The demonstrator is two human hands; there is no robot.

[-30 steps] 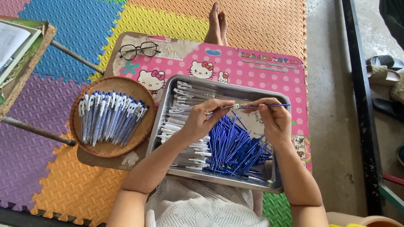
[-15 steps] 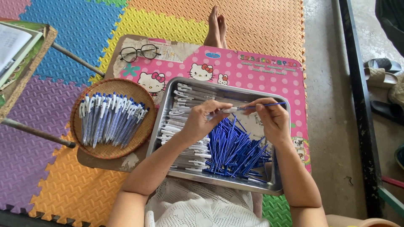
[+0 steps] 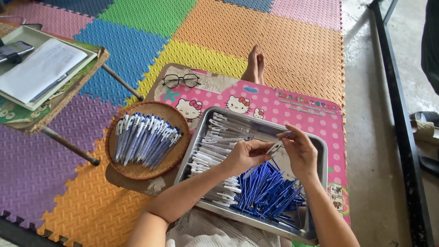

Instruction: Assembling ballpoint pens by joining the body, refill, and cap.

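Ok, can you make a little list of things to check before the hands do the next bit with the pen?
1. White pen barrel pinched between left hand and right hand: ok.
2. Thin blue refill seated inside the barrel: cannot tell, fingers cover it.
3. Loose blue refills in the rectangular metal tray, close under the right hand: ok.
4. White empty barrels piled in the tray's left side, within reach: ok.
5. Round woven basket with finished blue and white pens beside the tray: ok.
6. Black-rimmed glasses lying apart from the tray: ok.
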